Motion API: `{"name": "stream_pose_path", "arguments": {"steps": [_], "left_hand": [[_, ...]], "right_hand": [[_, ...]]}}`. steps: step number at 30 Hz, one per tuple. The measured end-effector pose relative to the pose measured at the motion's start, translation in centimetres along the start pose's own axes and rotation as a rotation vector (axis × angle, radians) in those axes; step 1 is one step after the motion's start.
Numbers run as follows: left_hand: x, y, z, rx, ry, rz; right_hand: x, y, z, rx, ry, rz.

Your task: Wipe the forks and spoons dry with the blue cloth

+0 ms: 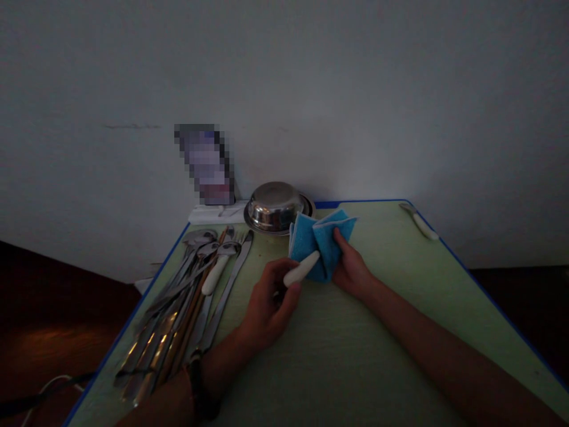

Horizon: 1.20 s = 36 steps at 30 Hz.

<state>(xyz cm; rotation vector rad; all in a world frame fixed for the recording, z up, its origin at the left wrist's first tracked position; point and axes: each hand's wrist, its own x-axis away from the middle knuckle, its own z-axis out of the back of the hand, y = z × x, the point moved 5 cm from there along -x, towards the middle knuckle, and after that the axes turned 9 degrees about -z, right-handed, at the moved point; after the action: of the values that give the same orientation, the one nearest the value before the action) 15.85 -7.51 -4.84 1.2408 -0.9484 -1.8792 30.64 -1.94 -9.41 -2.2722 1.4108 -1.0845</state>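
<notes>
My left hand (269,305) is closed on the thick white handle of a utensil (302,268), held above the middle of the table. The utensil's far end is hidden in the folds of a blue cloth (306,237), so its kind does not show. Wrapped round the cloth's right side are the fingers of my right hand (354,270), with the thumb on top. Both hands are close together, just in front of an upturned shiny metal bowl (278,204).
Left of my hands lies a heap of cutlery (195,296) with spoons, a fork, a knife and chopsticks. A blurred-out phone-like object (207,166) leans on the wall. Another white-handled utensil (424,226) lies at the right edge of the green table (400,261).
</notes>
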Motion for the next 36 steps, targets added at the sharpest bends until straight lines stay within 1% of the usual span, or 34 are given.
{"name": "stream_pose_path", "arguments": {"steps": [2, 6, 9, 11, 13, 16, 19, 21, 23, 26, 29, 31, 36], "left_hand": [[0.0, -0.1, 0.1, 0.011, 0.042, -0.003], [0.1, -0.8, 0.6, 0.062, 0.180, 0.041], [0.0, -1.3, 0.8, 0.072, 0.262, 0.072], [-0.1, -1.4, 1.0, 0.031, 0.285, 0.080], [-0.2, -1.2, 1.2, -0.060, 0.291, 0.071], [-0.3, -0.8, 1.6, -0.192, 0.287, 0.027], [-0.3, -0.3, 1.5, -0.218, 0.240, -0.044], [-0.1, 0.1, 1.1, -0.206, 0.163, -0.101], [0.0, 0.5, 0.5, -0.217, 0.058, -0.165], [0.1, 1.1, -0.6, -0.270, -0.101, -0.297], [-0.2, 1.5, -1.4, -0.296, -0.218, -0.411], [-0.4, 1.5, -1.6, -0.301, -0.253, -0.426], [-0.7, 1.2, -1.4, -0.302, -0.236, -0.360]], "right_hand": [[0.2, 0.0, -0.1, 0.047, -0.027, 0.012], [0.7, -0.1, -0.4, 0.179, -0.086, 0.082], [0.7, 0.0, -0.5, 0.207, -0.120, 0.115], [0.7, 0.1, -0.5, 0.204, -0.133, 0.125], [0.6, 0.1, -0.6, 0.201, -0.129, 0.126], [0.7, 0.1, -0.6, 0.208, -0.086, 0.125], [0.7, 0.1, -0.3, 0.192, -0.001, 0.098], [0.7, 0.0, 0.0, 0.174, 0.077, 0.081], [0.8, -0.2, 0.3, 0.166, 0.136, 0.095], [0.7, -0.4, 0.4, 0.163, 0.165, 0.124], [0.6, -0.5, 0.4, 0.131, 0.153, 0.131], [0.6, -0.6, 0.4, 0.107, 0.141, 0.134], [0.6, -0.5, 0.4, 0.089, 0.142, 0.131]]}}
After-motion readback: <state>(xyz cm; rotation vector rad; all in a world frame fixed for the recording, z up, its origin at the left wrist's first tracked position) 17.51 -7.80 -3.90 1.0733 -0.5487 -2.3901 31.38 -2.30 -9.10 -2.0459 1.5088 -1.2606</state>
